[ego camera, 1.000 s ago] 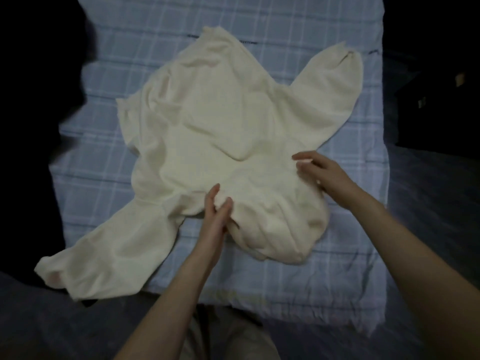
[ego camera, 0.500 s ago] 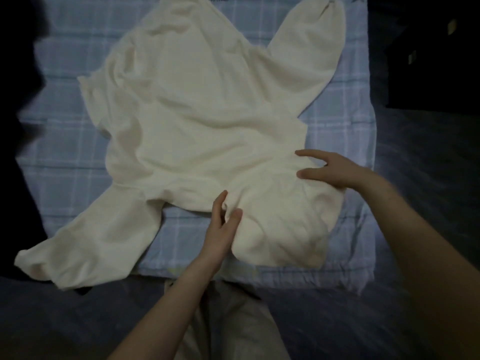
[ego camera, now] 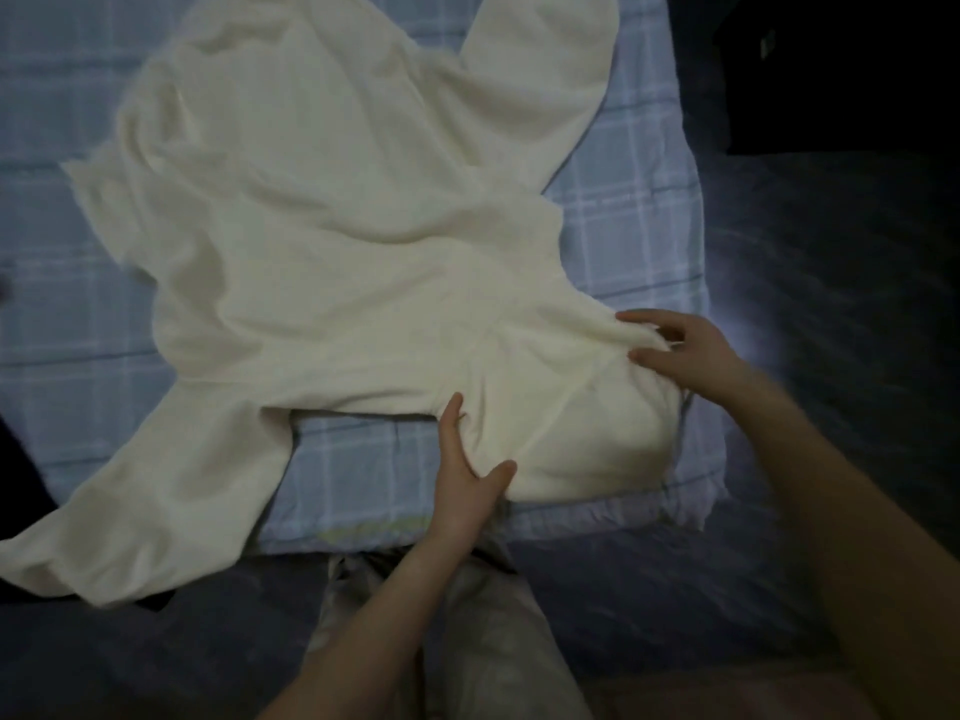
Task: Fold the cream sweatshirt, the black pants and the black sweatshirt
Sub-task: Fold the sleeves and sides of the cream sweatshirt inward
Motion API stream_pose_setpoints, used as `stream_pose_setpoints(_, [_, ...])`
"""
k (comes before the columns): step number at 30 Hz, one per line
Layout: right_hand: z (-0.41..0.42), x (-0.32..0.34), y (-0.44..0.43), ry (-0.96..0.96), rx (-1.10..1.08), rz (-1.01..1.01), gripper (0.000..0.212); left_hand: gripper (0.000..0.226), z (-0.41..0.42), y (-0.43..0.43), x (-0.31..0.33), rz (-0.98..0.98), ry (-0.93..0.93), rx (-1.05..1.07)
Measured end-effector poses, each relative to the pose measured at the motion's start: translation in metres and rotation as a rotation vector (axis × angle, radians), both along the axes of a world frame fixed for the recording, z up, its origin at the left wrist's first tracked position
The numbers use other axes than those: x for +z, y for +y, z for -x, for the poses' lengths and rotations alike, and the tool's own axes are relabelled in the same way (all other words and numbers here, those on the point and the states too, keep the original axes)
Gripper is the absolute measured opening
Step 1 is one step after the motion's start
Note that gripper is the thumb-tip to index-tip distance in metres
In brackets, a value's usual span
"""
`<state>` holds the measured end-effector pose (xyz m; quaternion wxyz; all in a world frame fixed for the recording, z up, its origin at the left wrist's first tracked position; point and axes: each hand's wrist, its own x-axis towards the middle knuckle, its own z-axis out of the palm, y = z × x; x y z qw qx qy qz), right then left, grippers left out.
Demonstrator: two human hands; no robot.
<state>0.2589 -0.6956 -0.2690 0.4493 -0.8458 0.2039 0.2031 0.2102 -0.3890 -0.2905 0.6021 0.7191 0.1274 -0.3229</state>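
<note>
The cream sweatshirt [ego camera: 332, 210] lies spread on a blue plaid sheet [ego camera: 639, 200], sleeves splayed to the lower left and upper right, its hood bunched at the near right. My left hand [ego camera: 465, 470] lies against the hood's left edge with straight fingers, the thumb pressing on the cloth. My right hand [ego camera: 685, 356] pinches a gathered fold where the hood meets the shoulder. A black garment [ego camera: 18, 459] shows only as a dark patch at the left edge; I cannot tell which one it is.
The plaid sheet ends just below the hood, over a darker blue bed cover [ego camera: 831, 356]. My legs in light trousers [ego camera: 488, 641] are at the bottom centre. A dark bulky object [ego camera: 831, 70] sits at the upper right.
The sweatshirt has shifted nearer and to the right in view. My right hand slid right along the shoulder and bunched cloth in its fingers. My left hand stays at the hood's edge.
</note>
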Motion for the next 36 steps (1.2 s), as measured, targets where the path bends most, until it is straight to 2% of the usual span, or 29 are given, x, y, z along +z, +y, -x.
stream_pose_setpoints(3, [0.018,-0.025,0.005,0.108,0.002,0.01,0.046,0.091,0.011,0.005,-0.014,-0.043,0.041,-0.022])
stream_pose_setpoints(6, [0.028,-0.026,0.007,0.218,-0.15,-0.078,0.057,0.092,0.012,-0.003,-0.009,-0.054,-0.014,-0.077])
stream_pose_setpoints(9, [0.036,-0.008,0.015,0.153,-0.06,-0.121,0.065,0.065,0.015,-0.013,-0.003,-0.077,-0.096,-0.145])
stream_pose_setpoints(12, [0.032,0.01,0.02,0.027,-0.074,-0.113,0.056,0.043,0.004,-0.011,0.005,-0.131,-0.056,-0.101])
stream_pose_setpoints(18, [-0.026,0.064,0.045,-0.129,-0.133,-0.132,0.027,0.031,-0.04,0.017,0.038,0.11,0.097,0.234])
stream_pose_setpoints(22, [-0.097,0.081,0.078,-0.152,-0.201,-0.284,0.015,0.033,-0.089,0.043,0.048,0.404,0.28,0.592])
stream_pose_setpoints(25, [-0.162,0.069,0.115,-0.165,-0.255,-0.32,0.014,0.026,-0.137,0.062,0.048,0.485,0.234,0.697])
stream_pose_setpoints(28, [-0.216,0.041,0.155,-0.105,-0.329,-0.429,0.015,0.013,-0.186,0.077,0.033,0.565,0.421,0.905])
stream_pose_setpoints(30, [-0.238,0.023,0.172,-0.052,-0.407,-0.522,0.03,0.021,-0.205,0.087,0.021,0.517,0.528,0.996])
stream_pose_setpoints(32, [-0.245,0.012,0.178,-0.066,-0.395,-0.489,0.046,0.039,-0.213,0.097,0.022,0.395,0.487,0.819])
stream_pose_setpoints(33, [-0.243,0.01,0.177,-0.106,-0.351,-0.43,0.05,0.044,-0.212,0.101,0.023,0.295,0.392,0.688])
stream_pose_setpoints(36, [-0.218,0.011,0.165,-0.304,-0.042,-0.1,0.045,0.051,-0.194,0.112,0.034,-0.291,-0.07,0.298])
